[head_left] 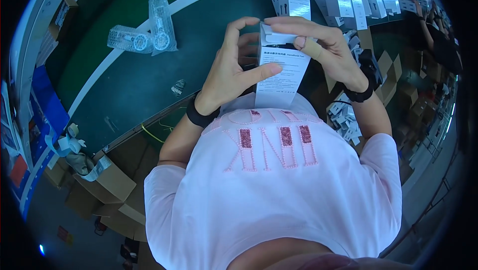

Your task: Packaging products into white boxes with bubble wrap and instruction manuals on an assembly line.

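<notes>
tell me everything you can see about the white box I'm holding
The white box is a tall, narrow carton, apparently thin cardboard, with small dark print on the face toward the camera. It is held upright over the edge of the green table, in front of your chest. Its top flap is open or partly folded. The left hand grips its left side, thumb across the printed face. The right hand reaches over the top, fingers on the flap. No dents or tears show.
</notes>
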A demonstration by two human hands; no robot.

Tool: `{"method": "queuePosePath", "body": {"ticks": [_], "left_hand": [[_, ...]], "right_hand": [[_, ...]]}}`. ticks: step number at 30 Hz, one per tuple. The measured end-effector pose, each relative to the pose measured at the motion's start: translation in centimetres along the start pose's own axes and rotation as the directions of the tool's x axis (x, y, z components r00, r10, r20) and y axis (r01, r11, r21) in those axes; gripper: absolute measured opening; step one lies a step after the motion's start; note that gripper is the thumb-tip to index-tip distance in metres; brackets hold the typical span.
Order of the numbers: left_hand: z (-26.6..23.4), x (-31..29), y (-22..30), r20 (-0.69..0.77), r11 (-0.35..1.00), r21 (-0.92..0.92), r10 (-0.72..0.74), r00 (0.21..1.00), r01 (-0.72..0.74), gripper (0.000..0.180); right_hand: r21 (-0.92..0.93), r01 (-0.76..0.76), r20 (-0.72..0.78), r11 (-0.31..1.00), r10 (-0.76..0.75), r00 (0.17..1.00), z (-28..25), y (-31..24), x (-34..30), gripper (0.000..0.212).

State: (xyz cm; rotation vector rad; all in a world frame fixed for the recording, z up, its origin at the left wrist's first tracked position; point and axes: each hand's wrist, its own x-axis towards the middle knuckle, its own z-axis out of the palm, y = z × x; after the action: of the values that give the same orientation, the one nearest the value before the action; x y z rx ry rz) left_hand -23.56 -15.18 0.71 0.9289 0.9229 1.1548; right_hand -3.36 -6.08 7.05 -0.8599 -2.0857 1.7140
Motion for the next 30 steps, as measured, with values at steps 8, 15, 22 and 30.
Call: {"method": "queuePosePath", "body": {"ticks": [8, 15, 22, 30], "left_hand": [[1.7, 2.2, -0.7, 0.061, 0.999, 0.015, -0.048, 0.997, 0.047, 0.077], [3.1, 4.4, -2.0, 0.085, 0.999, 0.029, -0.046, 0.995, 0.044, 0.071], [4.9, 11.0, -3.3, -0.154, 0.997, -0.001, -0.076, 0.985, 0.077, 0.07], [-12.8, 21.5, -5.9, -0.46, 0.306, 0.882, 0.396, 0.795, 0.359, 0.095]], "right_hand": [[0.057, -0.03, -0.031, 0.998, 0.031, 0.999, -2.2, 0.4, -1.7, 0.033], [-0.268, 0.068, 0.003, 0.961, -0.07, 0.998, -4.8, 1.5, -2.4, 0.038], [0.305, -0.134, -0.553, 0.943, 0.29, 0.781, -4.2, 5.4, -1.4, 0.052], [0.353, -0.328, -0.37, 0.876, 0.453, 0.811, -10.0, 15.2, 0.6, 0.048]]}}
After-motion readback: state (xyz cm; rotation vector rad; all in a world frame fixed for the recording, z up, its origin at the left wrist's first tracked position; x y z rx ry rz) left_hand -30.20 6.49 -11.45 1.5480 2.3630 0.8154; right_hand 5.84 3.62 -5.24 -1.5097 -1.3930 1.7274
